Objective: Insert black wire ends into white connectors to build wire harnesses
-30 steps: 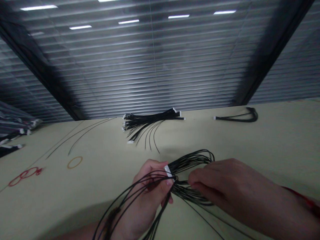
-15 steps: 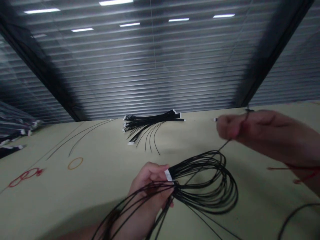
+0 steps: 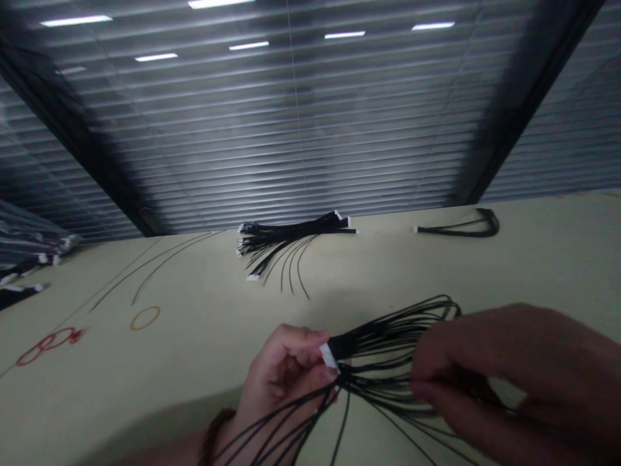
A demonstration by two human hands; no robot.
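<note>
A looped bundle of thin black wires [image 3: 388, 336] hangs above the table near the bottom centre. Its white connector [image 3: 328, 355] is pinched between the thumb and fingers of my left hand [image 3: 286, 375], and loose wire ends trail down over that palm and wrist. My right hand [image 3: 504, 375] is closed round the right side of the loops, its thumb and fingertips on the wires. The palm side of my right hand and the far end of the loops are partly hidden.
On the pale table [image 3: 194, 349] lie a pile of black cables [image 3: 295, 233] at the back, one folded cable [image 3: 460, 230] back right, an orange band [image 3: 145, 318], red string [image 3: 48, 345] and more cables [image 3: 29, 275] at left. Window blinds [image 3: 301, 129] stand behind.
My right hand has come down and toward the bundle from a single raised wire, and now grips the loops. The folded cable behind it is uncovered. My left hand has barely moved.
</note>
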